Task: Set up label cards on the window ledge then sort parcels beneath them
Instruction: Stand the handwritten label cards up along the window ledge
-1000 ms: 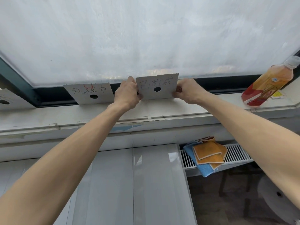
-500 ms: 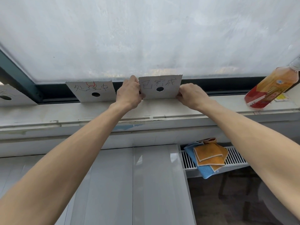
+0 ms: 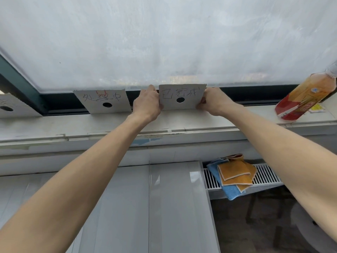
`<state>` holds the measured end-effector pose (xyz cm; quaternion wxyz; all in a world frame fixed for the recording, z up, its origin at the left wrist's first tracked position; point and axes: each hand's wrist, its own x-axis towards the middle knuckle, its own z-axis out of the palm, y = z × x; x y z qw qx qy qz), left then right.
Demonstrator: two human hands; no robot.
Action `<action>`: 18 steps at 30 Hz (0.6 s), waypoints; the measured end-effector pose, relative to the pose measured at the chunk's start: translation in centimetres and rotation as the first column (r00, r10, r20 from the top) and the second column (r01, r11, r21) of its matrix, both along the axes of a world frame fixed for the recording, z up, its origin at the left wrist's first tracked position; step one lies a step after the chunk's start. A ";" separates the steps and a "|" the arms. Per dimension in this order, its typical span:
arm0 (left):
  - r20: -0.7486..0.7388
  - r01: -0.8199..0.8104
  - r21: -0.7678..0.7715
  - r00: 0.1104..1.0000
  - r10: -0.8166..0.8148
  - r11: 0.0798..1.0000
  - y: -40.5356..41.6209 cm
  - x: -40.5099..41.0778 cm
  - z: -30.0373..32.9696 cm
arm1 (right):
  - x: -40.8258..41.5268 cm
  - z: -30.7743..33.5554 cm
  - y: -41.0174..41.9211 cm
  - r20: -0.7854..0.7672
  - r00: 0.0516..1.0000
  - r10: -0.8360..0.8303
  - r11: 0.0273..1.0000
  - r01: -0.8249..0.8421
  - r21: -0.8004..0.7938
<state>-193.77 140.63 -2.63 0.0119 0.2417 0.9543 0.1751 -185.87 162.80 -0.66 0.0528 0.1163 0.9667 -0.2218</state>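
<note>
A white square label card (image 3: 189, 94) with handwritten characters and a round hole stands upright on the white window ledge (image 3: 182, 119), leaning against the dark window frame. My left hand (image 3: 146, 105) grips its left edge and my right hand (image 3: 214, 102) pinches its right edge. A second label card (image 3: 102, 101) with black writing and a red mark leans on the frame just to the left. A third card (image 3: 11, 106) shows partly at the far left edge. No parcels are in view.
A tea bottle (image 3: 302, 97) with a red label leans at the ledge's right end, beside a small yellow sticker (image 3: 316, 107). Below, orange and blue cloths (image 3: 235, 176) lie on a white radiator grille (image 3: 266, 174). Frosted glass fills the top.
The held card has settled slightly lower against the window frame, its bottom edge on the ledge. Both hands stay on its sides; the view shifted a little.
</note>
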 end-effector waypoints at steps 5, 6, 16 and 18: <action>0.008 -0.003 0.001 1.000 0.003 1.000 -0.1 0.2 -0.1 | 0.5 0.6 0.0 0.009 0.999 -0.047 0.999 0.047 -0.003; 0.013 -0.011 0.002 1.000 0.011 1.000 -0.1 0.4 -0.1 | 0.7 0.9 0.1 0.014 0.998 -0.058 0.998 0.058 -0.003; 0.036 0.011 -0.234 0.999 -0.002 0.972 -3.2 4.6 2.6 | 8.0 6.5 0.5 0.358 0.933 0.015 0.991 -0.062 0.120; 0.032 0.044 -0.289 0.999 -0.036 0.956 -3.8 5.7 4.4 | 10.0 7.8 0.2 0.365 0.930 0.036 0.987 -0.091 0.135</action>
